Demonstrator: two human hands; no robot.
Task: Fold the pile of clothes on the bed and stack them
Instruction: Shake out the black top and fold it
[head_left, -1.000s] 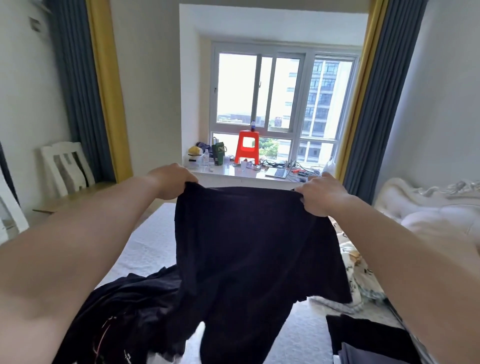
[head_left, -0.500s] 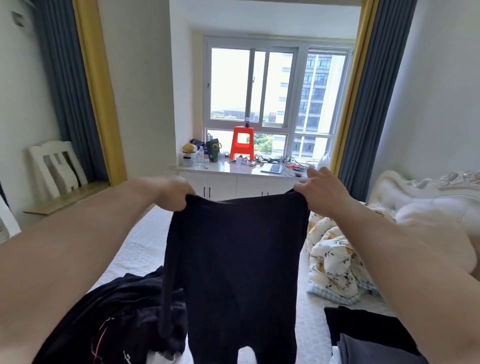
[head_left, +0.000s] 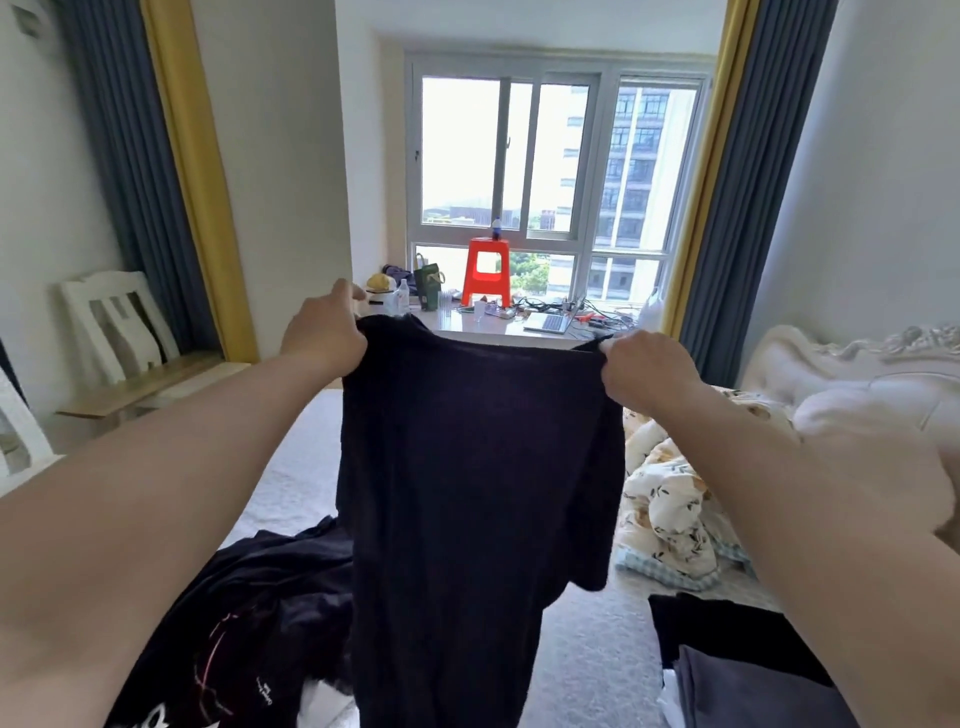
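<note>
A dark navy T-shirt (head_left: 467, 493) hangs in the air in front of me, held up by its shoulders. My left hand (head_left: 324, 335) grips its left shoulder and my right hand (head_left: 644, 366) grips its right shoulder. The shirt's lower part drops down to the pile of dark clothes (head_left: 249, 623) lying on the bed (head_left: 587, 649) at lower left. A stack of folded dark and grey clothes (head_left: 737, 670) sits on the bed at lower right.
A floral quilt (head_left: 670, 499) is bunched at the right, beside a white headboard (head_left: 852, 374). Beyond the bed stands a cluttered window counter (head_left: 498, 325) with a red stool (head_left: 487, 270) and a laptop. A white chair (head_left: 114, 322) leans at left.
Both hands have raised the shirt higher and spread it wider; the garment now hangs flatter, with its right sleeve showing.
</note>
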